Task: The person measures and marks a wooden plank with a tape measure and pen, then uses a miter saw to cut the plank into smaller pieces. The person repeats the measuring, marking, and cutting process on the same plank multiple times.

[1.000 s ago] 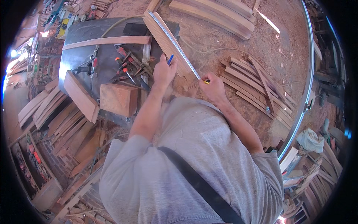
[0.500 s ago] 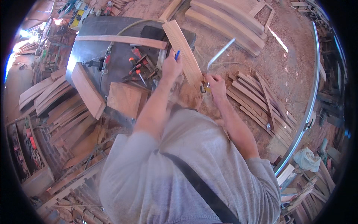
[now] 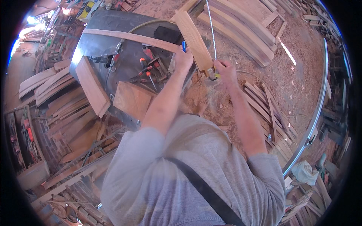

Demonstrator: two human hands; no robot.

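My left hand [image 3: 183,61] is closed with a blue pencil-like marker [image 3: 184,46] upright in it, beside the left edge of a light wooden board [image 3: 194,39]. Whether its fingers also press on the board cannot be made out. At the board's near end, my right hand [image 3: 227,72] is closed on a tape measure, whose yellow and black case [image 3: 215,77] shows partly below the fingers. Its white blade [image 3: 211,30] is drawn out and runs away from me, just right of the board. The board slants from far left to near right, past the table's right edge.
On the dark metal table [image 3: 102,30] lie a long wooden strip [image 3: 132,36], a screwdriver [image 3: 151,80], clamps [image 3: 155,63] and a wooden block [image 3: 132,98]. Thick planks [image 3: 237,30] lie beyond the board. Thin strips [image 3: 269,107] are stacked on the dusty ground at right, near a long metal rail [image 3: 320,101].
The tape blade has swung from leaning right to nearly in line with the board's right side. The board and both hands appear slightly further right as the view shifts.
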